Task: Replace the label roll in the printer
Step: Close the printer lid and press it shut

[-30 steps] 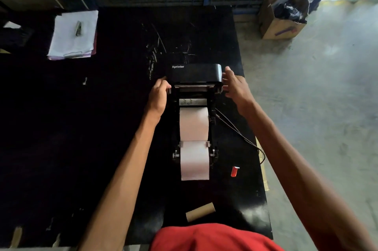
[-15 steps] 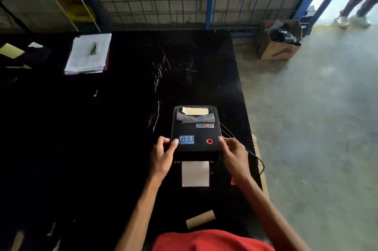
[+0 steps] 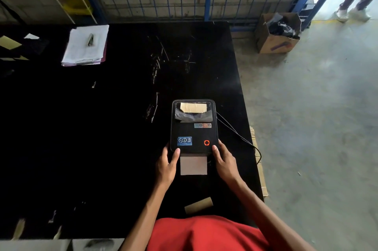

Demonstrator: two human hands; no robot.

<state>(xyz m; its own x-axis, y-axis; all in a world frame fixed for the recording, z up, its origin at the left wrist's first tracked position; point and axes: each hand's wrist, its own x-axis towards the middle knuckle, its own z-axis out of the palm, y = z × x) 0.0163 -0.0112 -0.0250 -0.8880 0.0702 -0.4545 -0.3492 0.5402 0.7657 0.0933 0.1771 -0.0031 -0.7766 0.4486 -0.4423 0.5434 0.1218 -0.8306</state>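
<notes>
Now, nearest the person, an empty cardboard core [image 3: 198, 205] is lying on the black table [image 3: 81, 138]. Just beyond it, a strip of label paper [image 3: 193, 165] is sticking out of the front of the printer [image 3: 194, 128], between the two hands. Both hands are resting at about the same spots as half a second ago: the left hand [image 3: 166, 165] and the right hand [image 3: 224, 161] are each lying with loosely spread fingers, thumbs touching the lid's front corners (a second ago that lid was standing open). Its red ring light is glowing; a blue sticker is too blurred to read. Through the lid window, a pale roll is showing. Farther back, a clipboard [image 3: 86, 46] is lying.
</notes>
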